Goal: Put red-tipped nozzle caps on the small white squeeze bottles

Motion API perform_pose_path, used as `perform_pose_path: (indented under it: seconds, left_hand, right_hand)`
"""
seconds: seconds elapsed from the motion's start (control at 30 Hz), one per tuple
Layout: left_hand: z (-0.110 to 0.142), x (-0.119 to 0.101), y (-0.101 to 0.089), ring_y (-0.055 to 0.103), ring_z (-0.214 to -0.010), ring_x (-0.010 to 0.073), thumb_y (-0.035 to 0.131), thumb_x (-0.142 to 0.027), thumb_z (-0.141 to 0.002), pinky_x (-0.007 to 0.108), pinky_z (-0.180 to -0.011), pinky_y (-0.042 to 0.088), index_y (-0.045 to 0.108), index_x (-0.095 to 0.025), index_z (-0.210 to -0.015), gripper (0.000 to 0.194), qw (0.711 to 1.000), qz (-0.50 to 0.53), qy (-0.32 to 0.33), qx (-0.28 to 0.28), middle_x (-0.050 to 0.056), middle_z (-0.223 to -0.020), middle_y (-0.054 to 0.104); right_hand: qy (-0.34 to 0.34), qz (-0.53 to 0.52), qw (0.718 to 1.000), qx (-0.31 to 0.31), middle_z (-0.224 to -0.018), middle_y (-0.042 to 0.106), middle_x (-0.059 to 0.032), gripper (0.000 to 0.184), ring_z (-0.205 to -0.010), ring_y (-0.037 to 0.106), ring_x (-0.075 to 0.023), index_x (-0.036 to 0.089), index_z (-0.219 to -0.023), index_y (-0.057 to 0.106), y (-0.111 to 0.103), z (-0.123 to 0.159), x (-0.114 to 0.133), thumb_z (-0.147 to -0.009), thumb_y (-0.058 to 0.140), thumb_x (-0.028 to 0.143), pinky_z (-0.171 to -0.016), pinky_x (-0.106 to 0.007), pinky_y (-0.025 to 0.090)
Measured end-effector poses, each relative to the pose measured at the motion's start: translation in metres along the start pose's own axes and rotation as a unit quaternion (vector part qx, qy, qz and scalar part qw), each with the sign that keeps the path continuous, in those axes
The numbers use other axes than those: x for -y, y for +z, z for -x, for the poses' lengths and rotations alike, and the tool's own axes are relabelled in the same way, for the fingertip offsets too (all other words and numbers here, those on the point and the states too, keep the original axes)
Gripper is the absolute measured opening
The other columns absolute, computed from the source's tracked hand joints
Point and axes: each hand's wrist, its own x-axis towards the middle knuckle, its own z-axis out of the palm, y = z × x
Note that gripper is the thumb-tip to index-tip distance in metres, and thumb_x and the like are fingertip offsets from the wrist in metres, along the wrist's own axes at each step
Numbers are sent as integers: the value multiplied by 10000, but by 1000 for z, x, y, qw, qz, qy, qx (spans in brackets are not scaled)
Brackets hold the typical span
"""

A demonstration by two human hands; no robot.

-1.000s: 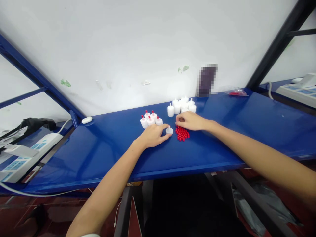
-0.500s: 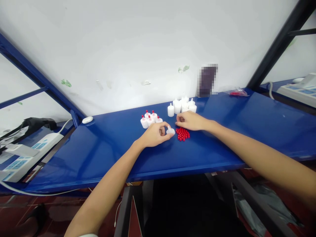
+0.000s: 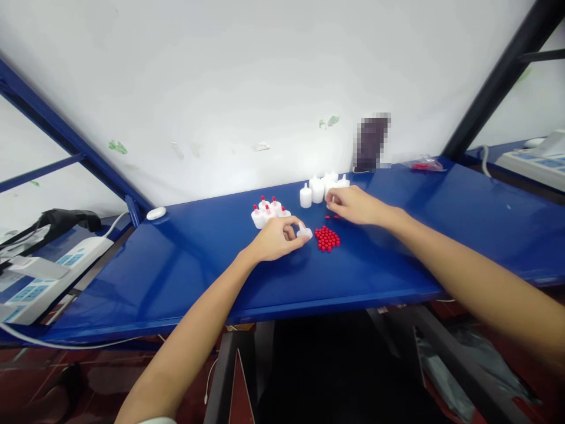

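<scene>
My left hand (image 3: pixel 277 238) is closed round a small white squeeze bottle (image 3: pixel 304 232) with a narrow nozzle, just left of a pile of red caps (image 3: pixel 326 239). The bottle's nozzle shows no cap. My right hand (image 3: pixel 348 204) is closed, its fingers curled together in front of a group of white nozzle bottles (image 3: pixel 316 189). What its fingertips hold, if anything, is hidden. Below them lie a couple of loose red caps (image 3: pixel 327 217). Left of my left hand stand several white bottles with red caps on their nozzles (image 3: pixel 258 218).
The things rest on a blue table (image 3: pixel 185 259) against a white wall. At the back right lies a clear plastic bag (image 3: pixel 426 166) with red pieces. A white oval case (image 3: pixel 156 214) sits at the back left. Power strips (image 3: pixel 66 271) flank the table.
My right hand has moved up and to the right, from the red caps to the white bottles. Loose red caps now show below it. My left hand has barely moved.
</scene>
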Motion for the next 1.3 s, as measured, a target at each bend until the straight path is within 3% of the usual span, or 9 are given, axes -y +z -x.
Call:
perform_pose_path:
  seconds: [0.23, 0.47, 0.63, 0.87, 0.97, 1.1, 1.17, 1.3]
  left_hand:
    - [0, -1, 0, 574, -507, 109, 664, -421, -876, 214, -529, 435, 629, -150, -1016, 307, 1000, 9, -16, 0, -20, -612, 618]
    - [2, -4, 0, 446, -556, 94, 652, -455, -888, 237, -562, 372, 681, -156, -982, 315, 999, -22, 44, 4, -44, -620, 500]
    - [1, -4, 0, 493, -589, 102, 660, -473, -883, 236, -587, 406, 682, -152, -970, 333, 999, 1, 33, 16, -31, -637, 544]
    - [2, -3, -3, 585, -491, 106, 672, -524, -890, 207, -510, 464, 674, -152, -997, 387, 997, 34, -32, 57, -1, -596, 650]
    - [2, -4, -3, 618, -483, 112, 679, -515, -890, 204, -507, 480, 672, -146, -982, 381, 997, 37, -33, 61, 15, -613, 676]
    - [2, -4, -1, 653, -505, 119, 689, -476, -885, 204, -523, 491, 659, -137, -970, 351, 996, 51, -29, 60, 18, -650, 680]
    - [2, -5, -1, 657, -527, 109, 713, -435, -861, 200, -526, 483, 657, -132, -975, 328, 997, 62, -18, 49, 22, -730, 682]
    - [2, -4, 0, 571, -534, 74, 766, -365, -788, 191, -521, 431, 662, -124, -986, 329, 999, 52, 16, 6, -20, -692, 605]
  right_hand:
    - [-29, 70, 994, 84, -806, 714, -91, 150, -742, 631, -219, 153, -932, 731, 3, 2, -12, -861, 606, 195, -671, -325, 435]
    - [-38, 61, 993, 88, -841, 714, -92, 120, -760, 631, -212, 159, -898, 700, 7, 1, -18, -855, 590, 142, -692, -323, 453]
    - [-5, 32, 994, 101, -808, 699, -71, 81, -717, 620, -195, 166, -882, 663, 4, 3, -15, -828, 611, 136, -656, -312, 460]
    - [16, 29, 993, 114, -725, 683, -47, 38, -657, 618, -194, 187, -767, 639, 2, 3, -14, -779, 672, 171, -599, -321, 447]
    - [5, 31, 997, 70, -709, 678, -49, 54, -658, 613, -195, 186, -743, 634, -1, 4, -10, -783, 661, 162, -626, -331, 452]
    - [-40, -116, 989, -81, -761, 696, -45, 67, -709, 639, -191, 179, -861, 664, -1, 9, 15, -848, 622, 229, -717, -341, 495]
    - [-74, -229, 967, -83, -808, 703, -50, 178, -724, 642, -186, 180, -927, 688, 1, 13, 33, -892, 618, 340, -728, -342, 515]
    - [-120, -293, 947, -49, -889, 700, -62, 238, -771, 626, -176, 187, -913, 732, 7, 20, 58, -896, 642, 407, -746, -339, 508]
